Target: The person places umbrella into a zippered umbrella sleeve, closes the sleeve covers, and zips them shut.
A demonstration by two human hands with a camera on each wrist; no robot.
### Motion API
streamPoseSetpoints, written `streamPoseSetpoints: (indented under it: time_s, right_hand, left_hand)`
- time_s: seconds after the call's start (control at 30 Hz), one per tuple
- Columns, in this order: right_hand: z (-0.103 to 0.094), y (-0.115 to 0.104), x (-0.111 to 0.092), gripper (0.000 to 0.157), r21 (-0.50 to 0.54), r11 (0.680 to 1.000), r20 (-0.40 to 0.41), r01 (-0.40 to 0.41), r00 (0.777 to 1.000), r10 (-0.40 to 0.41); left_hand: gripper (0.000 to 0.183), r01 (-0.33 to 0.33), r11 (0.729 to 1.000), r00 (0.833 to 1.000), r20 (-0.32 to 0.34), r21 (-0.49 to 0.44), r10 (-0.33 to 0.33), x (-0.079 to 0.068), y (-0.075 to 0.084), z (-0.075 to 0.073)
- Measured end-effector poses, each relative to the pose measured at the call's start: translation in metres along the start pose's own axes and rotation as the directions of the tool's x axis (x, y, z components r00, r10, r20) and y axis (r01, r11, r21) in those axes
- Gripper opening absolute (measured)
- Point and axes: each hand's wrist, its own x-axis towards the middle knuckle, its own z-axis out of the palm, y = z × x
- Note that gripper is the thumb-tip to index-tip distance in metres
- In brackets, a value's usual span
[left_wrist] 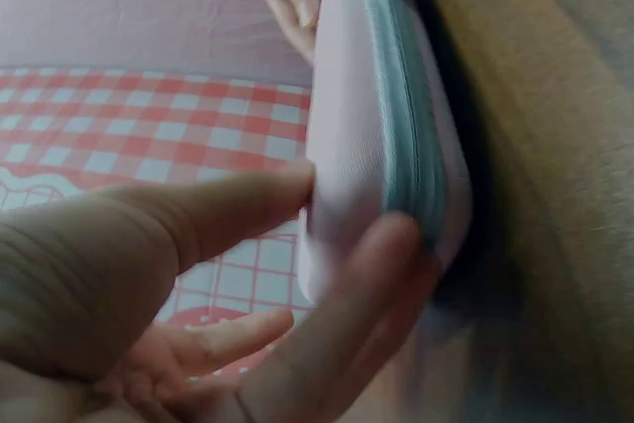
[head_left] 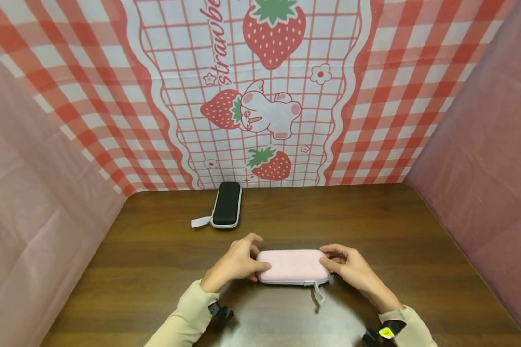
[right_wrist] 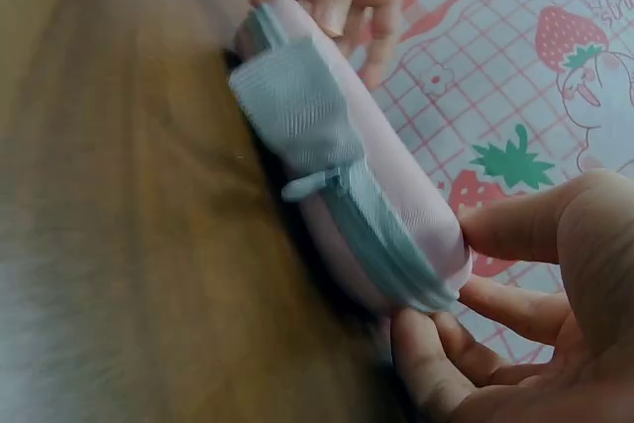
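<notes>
A pink zippered case (head_left: 293,266) with rounded corners is held level between both hands, low over the table or on it; the head view does not settle which. My left hand (head_left: 240,260) grips its left end, thumb on top and fingers at the side and below. At the right end my right hand (head_left: 349,265) pinches it, thumb over the top edge. Along the near side runs a grey zipper (left_wrist: 401,106), seen closed in the left wrist view. From it a grey fabric tab (right_wrist: 297,106) hangs beside a small zipper pull (right_wrist: 312,185).
Farther back, left of centre, a black case (head_left: 227,205) with white zipper edging lies on the brown wooden table (head_left: 330,212); its white tab (head_left: 200,222) points left. A strawberry-print cloth (head_left: 269,115) rises behind the table, with pink cloth (head_left: 486,144) at the sides.
</notes>
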Motion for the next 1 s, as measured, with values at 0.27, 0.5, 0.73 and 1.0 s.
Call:
streamPoseSetpoints:
  time_s: [0.27,0.5,0.73,1.0]
  right_hand:
    - [0.017,-0.004,-0.016,0.03,-0.052,0.969,0.057,0.243,0.969,-0.24]
    - [0.039,-0.022,-0.029,0.043,-0.326,0.82,0.182,0.47,0.883,-0.433]
    - [0.048,-0.034,-0.025,0.056,-0.408,0.795,0.244,0.45,0.892,-0.38]
    - [0.064,-0.043,-0.005,0.047,-0.526,0.7,0.16,0.483,0.865,-0.476]
  left_hand:
    - [0.059,-0.22,0.947,0.954,-0.152,0.233,0.259,0.013,0.013,0.0]
    - [0.05,-0.195,0.88,0.961,-0.093,0.434,0.259,0.021,0.023,0.008]
    - [0.052,-0.118,0.875,0.989,-0.025,0.469,0.146,0.036,0.038,-0.002]
    - [0.054,-0.07,0.871,0.997,0.017,0.486,0.07,0.064,0.042,-0.011]
